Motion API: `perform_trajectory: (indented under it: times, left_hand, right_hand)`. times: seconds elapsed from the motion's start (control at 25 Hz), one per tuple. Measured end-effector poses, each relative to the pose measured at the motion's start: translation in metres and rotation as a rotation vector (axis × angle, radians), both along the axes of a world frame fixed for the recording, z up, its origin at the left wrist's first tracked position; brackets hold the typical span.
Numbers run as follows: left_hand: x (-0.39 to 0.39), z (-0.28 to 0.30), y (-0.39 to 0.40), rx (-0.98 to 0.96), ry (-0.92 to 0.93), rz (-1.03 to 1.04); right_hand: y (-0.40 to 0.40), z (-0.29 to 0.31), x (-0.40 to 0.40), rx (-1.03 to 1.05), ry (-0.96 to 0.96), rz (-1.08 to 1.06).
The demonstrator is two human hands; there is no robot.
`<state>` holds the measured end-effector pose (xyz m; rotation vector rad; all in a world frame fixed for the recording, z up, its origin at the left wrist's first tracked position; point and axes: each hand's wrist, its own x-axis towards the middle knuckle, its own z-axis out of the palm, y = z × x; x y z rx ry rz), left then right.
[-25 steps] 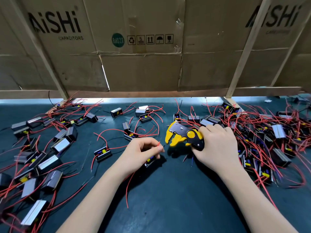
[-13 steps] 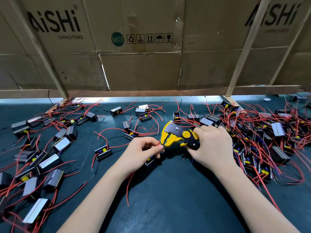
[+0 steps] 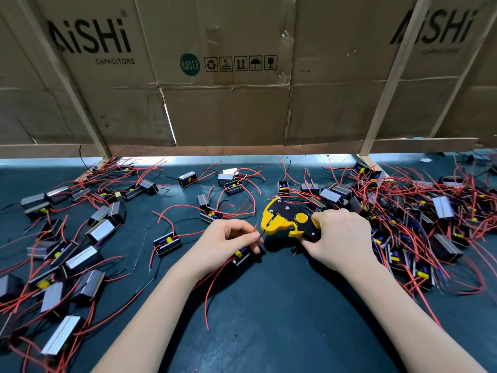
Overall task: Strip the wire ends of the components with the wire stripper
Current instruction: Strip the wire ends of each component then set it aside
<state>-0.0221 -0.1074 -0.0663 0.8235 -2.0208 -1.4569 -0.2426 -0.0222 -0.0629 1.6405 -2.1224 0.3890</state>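
1. At mid-tabletop [image 3: 269, 319], between two piles of wired components: feeding a wire end into the wire stripper [image 3: 287, 222], by the look of it, with the squeeze not yet judged done.
2. Left hand [image 3: 228, 242]: fingers [image 3: 248, 235] curled, thumb and forefinger pinching a thin wire end [image 3: 262, 232] just short of the tool's yellow nose; the tip touching or just entering the jaw slot, too fine to tell which. A short red stub sticking up from the same pinch.
3. Under that hand, partly hidden: the component [image 3: 243, 255] being worked, a small black housing with a yellow part inside, lying on the tabletop, its red wires [image 3: 209, 297] trailing toward the near edge.
4. Right hand [image 3: 341, 238]: fingers wrapped around the stripper's black and yellow handles, nose pointing left toward the pinched wire, tool held just above the tabletop. Whether the handles are already squeezed cannot be told.
5. Next move, as a judgement: seat the tip fully in the slot, keep the pinch steady close to the nose so the thin wire does not buckle, then squeeze the handles and draw the wire clear.
6. Elsewhere: a loose spread of components [image 3: 99, 230] at left, well apart from the hands; a dense tangle [image 3: 419, 219] at right, just beside and behind the right hand; flattened cardboard boxes [image 3: 228, 76] standing behind.
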Motion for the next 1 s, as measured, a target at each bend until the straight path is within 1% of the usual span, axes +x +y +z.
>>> perform_trajectory:
  times: [0.12,0.28,0.36,0.44,0.52,0.6,0.64,0.8,0.92,1.0]
  left_hand:
    - [-0.001,-0.001,0.0,0.0,-0.003,0.018]
    - [-0.006,-0.001,0.002,0.017,0.01,0.125]
    - [-0.008,0.0,0.004,0.022,0.027,0.141]
    - [-0.009,0.002,0.005,0.034,0.066,0.152]
    - [-0.009,0.005,0.005,0.056,0.118,0.197]
    - [-0.007,0.006,0.002,0.062,0.147,0.256]
    - [-0.007,0.006,0.001,0.061,0.152,0.278]
    - [-0.005,0.006,-0.003,0.101,0.163,0.266]
    - [-0.003,0.006,-0.005,0.119,0.187,0.25]
    - [-0.002,0.004,-0.005,0.126,0.188,0.225]
  right_hand:
    - [0.0,0.001,0.003,0.004,-0.016,-0.003]
    - [0.001,0.001,0.007,-0.127,-0.003,0.072]
    - [0.0,0.001,0.01,-0.175,0.007,0.085]
    - [-0.002,0.0,0.013,-0.157,-0.034,0.088]
    - [-0.001,0.0,0.016,-0.063,-0.111,0.075]
    - [0.001,-0.001,0.014,0.027,-0.126,0.074]
    - [0.003,-0.002,0.012,0.039,-0.122,0.077]
    - [0.003,-0.002,0.011,-0.067,-0.098,0.045]
    - [0.0,0.0,0.011,-0.074,-0.018,0.019]
    - [0.0,0.0,0.009,-0.094,-0.014,0.022]
